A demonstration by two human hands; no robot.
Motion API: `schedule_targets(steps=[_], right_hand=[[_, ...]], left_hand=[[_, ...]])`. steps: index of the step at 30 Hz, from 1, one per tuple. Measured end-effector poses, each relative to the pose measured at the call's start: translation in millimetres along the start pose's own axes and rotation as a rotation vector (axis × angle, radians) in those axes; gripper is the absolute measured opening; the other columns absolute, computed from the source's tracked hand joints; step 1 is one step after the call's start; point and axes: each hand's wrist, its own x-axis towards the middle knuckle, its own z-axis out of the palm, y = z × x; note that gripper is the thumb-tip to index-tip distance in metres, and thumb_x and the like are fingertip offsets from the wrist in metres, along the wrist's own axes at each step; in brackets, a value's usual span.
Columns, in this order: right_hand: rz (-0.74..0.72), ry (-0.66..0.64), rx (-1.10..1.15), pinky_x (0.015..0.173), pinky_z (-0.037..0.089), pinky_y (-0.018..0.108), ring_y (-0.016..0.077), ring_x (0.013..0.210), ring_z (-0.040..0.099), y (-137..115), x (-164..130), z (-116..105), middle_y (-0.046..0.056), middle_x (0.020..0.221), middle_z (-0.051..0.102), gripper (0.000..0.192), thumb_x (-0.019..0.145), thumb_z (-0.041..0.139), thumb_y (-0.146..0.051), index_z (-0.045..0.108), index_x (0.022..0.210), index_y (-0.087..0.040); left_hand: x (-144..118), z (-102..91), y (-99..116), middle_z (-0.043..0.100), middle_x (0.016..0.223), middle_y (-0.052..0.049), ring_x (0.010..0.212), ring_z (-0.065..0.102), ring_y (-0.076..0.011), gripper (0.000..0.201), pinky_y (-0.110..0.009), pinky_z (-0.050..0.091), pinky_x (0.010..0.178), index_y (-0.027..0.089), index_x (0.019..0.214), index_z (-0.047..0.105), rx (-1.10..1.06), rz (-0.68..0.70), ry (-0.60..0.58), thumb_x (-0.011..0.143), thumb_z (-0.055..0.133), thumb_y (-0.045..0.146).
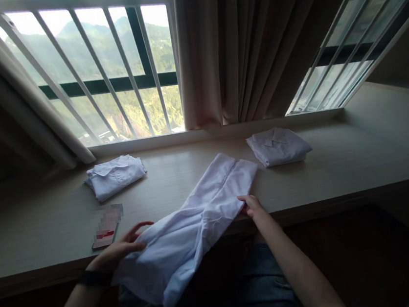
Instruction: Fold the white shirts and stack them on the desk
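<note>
A white shirt [197,218], folded into a long strip, lies slantwise across the ledge with its near end hanging over the front edge above my lap. My right hand [252,205] pinches its right side, thumb on top and the other fingers partly hidden beneath. At the left side, my left hand [124,246] touches the cloth with its fingers apart; a dark band circles that wrist. Two folded white shirts rest farther back, the left shirt [116,176] and the right shirt [279,146], collars facing up.
A phone [107,228] with a blurred screen lies left of the cloth, close to my left hand. The pale window ledge [345,157] runs across the view. Behind it are grey curtains [200,55] and a barred window [105,61]. My jeans show below the edge.
</note>
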Motion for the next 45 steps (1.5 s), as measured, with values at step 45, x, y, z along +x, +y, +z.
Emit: schedule_targets(steps=[45], right_hand=[[-0.611,0.361,-0.535,0.064,0.050,0.026,0.0197,0.073,0.064,-72,42,-200,0.007,0.079,0.073,0.047,0.054,0.082,-0.040,0.075,0.089,-0.009]], left_hand=[[185,135.6,41,0.074,0.106,-0.016,0.100,0.068,-0.0318,0.047,-0.033,0.045,0.079,0.016,0.119,0.063,0.989,0.305,0.330,0.090,0.054,0.053]])
